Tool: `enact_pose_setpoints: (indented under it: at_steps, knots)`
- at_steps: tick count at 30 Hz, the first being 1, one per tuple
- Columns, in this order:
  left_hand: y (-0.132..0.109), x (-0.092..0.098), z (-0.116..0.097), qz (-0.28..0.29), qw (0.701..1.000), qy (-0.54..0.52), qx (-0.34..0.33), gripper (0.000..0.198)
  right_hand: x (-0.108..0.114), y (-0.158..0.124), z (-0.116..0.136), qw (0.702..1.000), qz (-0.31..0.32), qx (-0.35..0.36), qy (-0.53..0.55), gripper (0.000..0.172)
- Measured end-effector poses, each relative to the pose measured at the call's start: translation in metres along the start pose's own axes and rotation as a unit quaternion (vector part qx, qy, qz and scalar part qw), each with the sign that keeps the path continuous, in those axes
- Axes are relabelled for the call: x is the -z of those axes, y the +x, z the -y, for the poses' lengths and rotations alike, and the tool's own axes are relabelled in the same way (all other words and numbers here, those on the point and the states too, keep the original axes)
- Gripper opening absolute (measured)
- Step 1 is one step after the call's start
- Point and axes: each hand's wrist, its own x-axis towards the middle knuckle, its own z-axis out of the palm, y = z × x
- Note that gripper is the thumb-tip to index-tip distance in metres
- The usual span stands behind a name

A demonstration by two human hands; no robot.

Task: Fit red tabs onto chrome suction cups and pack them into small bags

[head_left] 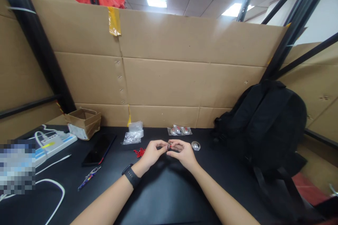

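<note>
Both my hands meet above the black table, fingers pinched on a small dark-edged disc [169, 146] seen almost edge-on, with a bit of red beside it. My left hand [151, 154] grips its left side between thumb and fingertips. From the right, my right hand [185, 153] is closed at its other side; its fingers partly cover the disc. A bundle of red cord [139, 152] lies just left of my left hand. Beyond my right hand rests a round, shiny, clear-looking piece [195, 145]. Farther back are several small clear packets [179, 130] with round pieces and red inside.
Clear plastic bags [133, 133], a black phone [99, 149], a pen-like blue item [89, 178], an open cardboard box [83, 123] and a white power strip [56, 146] with cables lie left. A black backpack [266, 126] stands right. A cardboard wall [163, 81] closes the back.
</note>
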Motion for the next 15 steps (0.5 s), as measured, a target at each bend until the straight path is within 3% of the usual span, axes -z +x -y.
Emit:
enact_pose_setpoints:
  at_steps: [12, 15]
  knots:
    - [0.0010, 0.0011, 0.0007, -0.044, 0.996, -0.057, 0.062, 0.026, 0.0031, -0.0014, 0.0003, 0.999, 0.021, -0.032, -0.030, 0.038]
    - [0.0008, 0.0009, 0.0000, -0.045, 0.995, -0.068, 0.061, 0.027, 0.0048, -0.0016, 0.0019, 0.999, 0.045, -0.021, -0.015, 0.030]
